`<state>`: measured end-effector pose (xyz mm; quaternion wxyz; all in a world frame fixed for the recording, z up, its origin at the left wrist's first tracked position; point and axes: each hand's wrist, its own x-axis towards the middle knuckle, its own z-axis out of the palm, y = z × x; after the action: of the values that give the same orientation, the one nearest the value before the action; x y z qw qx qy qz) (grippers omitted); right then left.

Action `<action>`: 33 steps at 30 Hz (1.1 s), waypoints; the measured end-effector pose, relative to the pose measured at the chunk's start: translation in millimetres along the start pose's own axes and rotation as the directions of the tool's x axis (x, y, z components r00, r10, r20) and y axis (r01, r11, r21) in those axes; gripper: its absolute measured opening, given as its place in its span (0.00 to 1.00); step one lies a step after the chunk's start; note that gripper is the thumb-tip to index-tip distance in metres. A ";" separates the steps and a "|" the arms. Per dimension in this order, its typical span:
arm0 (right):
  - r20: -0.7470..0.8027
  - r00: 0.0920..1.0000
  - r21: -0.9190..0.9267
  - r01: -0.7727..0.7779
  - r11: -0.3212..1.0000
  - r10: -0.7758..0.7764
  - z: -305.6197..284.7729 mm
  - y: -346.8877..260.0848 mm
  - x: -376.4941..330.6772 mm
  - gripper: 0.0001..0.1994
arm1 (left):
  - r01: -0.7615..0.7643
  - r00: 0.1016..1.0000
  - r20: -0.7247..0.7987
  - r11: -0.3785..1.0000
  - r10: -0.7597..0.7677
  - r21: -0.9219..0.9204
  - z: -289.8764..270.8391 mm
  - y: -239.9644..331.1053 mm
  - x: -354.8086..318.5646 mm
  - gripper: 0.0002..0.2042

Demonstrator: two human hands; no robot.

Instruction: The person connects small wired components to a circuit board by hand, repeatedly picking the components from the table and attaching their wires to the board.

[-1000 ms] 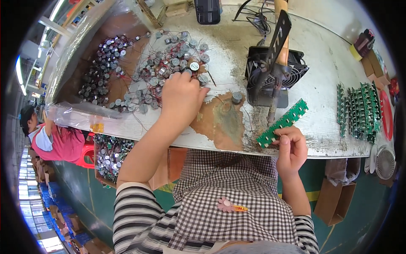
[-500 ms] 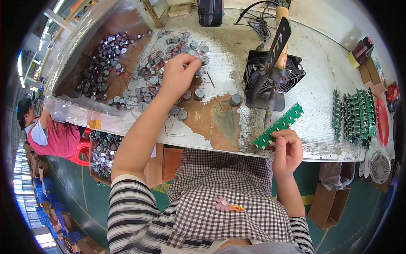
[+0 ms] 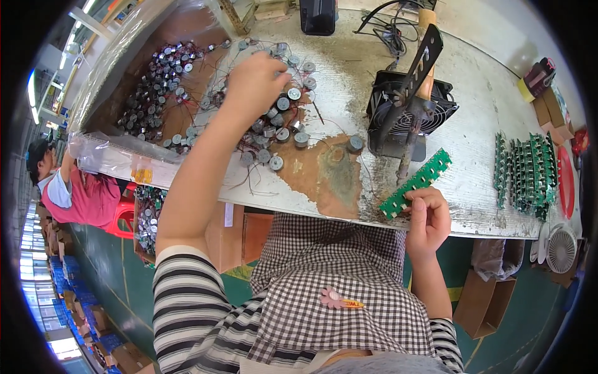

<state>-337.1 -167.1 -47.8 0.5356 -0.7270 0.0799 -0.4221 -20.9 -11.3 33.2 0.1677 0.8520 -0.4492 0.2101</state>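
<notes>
My left hand [image 3: 256, 84] reaches over a spread of small round metal motors [image 3: 283, 103] with thin red and dark wires. Its fingers curl down among them, and the fingertips are hidden, so what they hold, if anything, does not show. In my right hand [image 3: 430, 218], thumb and fingers pinch the lower end of a green circuit board strip [image 3: 418, 182] with small pale parts along it. The strip slants up to the right, over the table's front edge. A single motor [image 3: 355, 143] stands left of the strip, its wires trailing toward it.
A black fan [image 3: 430, 121] stands behind the strip, with an upright metal tool stand before it. Rows of green boards [image 3: 532, 174] lie at the right. A plastic-lined box [image 3: 112, 153] of motors is at the left. Beyond it is another person [image 3: 81, 196] in pink.
My left hand has moved farther over the motors and slightly left, exposing several motors that it covered. My right hand keeps its pinch on the strip, almost in place. The view has shifted slightly.
</notes>
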 end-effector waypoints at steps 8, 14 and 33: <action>0.051 0.996 0.025 0.067 0.997 -0.068 -0.5 1.7 -1.7 0.05 | 0.011 0.943 -0.319 0.969 -0.092 -0.247 21.0 -19.5 -8.7 0.04; 0.100 0.995 0.024 0.025 0.999 -0.027 -5.8 -1.6 2.3 0.03 | 0.250 0.937 0.140 0.332 -0.321 -0.909 -30.3 82.6 -53.6 0.03; 0.181 0.951 -0.052 0.263 0.963 -0.250 -4.3 -1.9 13.6 0.07 | 0.465 0.885 0.436 0.290 -0.162 -0.836 5.8 170.4 -110.1 0.05</action>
<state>-332.2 -177.1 -38.8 0.4532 -0.7848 -0.0462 -0.4201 -218.1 -29.6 -11.2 0.5925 0.6977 -0.3275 -0.2344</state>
